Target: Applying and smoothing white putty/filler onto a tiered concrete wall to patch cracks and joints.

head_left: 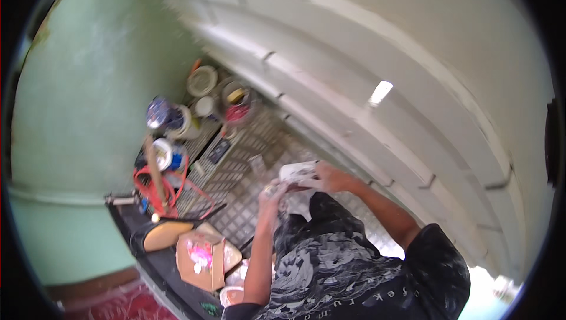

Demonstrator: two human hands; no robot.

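A white, dust-covered slab-like piece [299,171] is held in front of my dark shirt, roughly level with my waist. My right hand [331,177] grips its right end. My left hand [272,193] is closed at its lower left edge, fingers bent against it. Pale dust coats both hands. What the piece is made of, and whether something thin lies between my fingers, is too blurred to tell.
White ribbed panels [354,84] rise close on the right. At left, a black surface bears an open cardboard box [200,261], a red-orange cord [159,187] and a wooden stick [155,169]. Several buckets [202,81] stand beyond, near a green wall [100,96]. A perforated plastic platform [236,172] lies below.
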